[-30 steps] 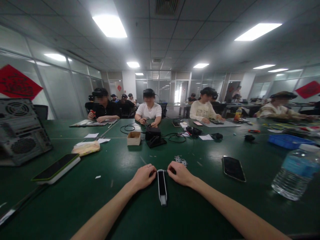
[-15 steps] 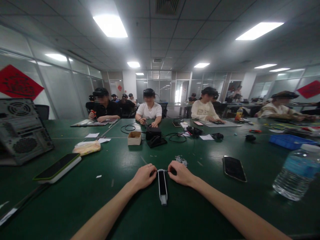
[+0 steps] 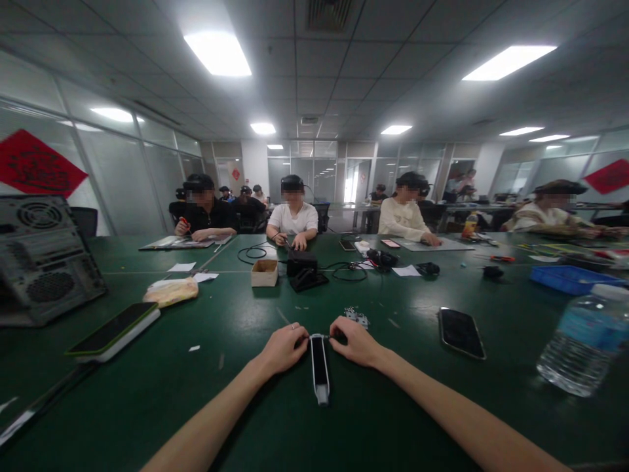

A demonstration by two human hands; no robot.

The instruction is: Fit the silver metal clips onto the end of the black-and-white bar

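A slim white-framed device [image 3: 320, 367] with a long dark face lies on the green table [image 3: 275, 426], its narrow whitish tip towards me. My left hand [image 3: 285, 346] is closed at the left of its far end, fingertips pinched together. Opposite it, my right hand [image 3: 358, 341] is closed too, with a small dark bit showing between its fingertips and the device. What either pinch holds is too small to make out. Just beyond my right hand sits a cluster of small metal pieces [image 3: 358, 317].
A black phone [image 3: 462, 333] and a water bottle [image 3: 582, 341] stand to the right, near a blue tray [image 3: 572, 278]. To the left are a green-edged phone on a white box [image 3: 115, 331] and a computer case [image 3: 46, 262]. Several people sit across the table behind a small cardboard box [image 3: 265, 273].
Both of my hands and the device stay in nearly the same place. Across the table, the person in the cream top has shifted and reached a hand a little to the right.
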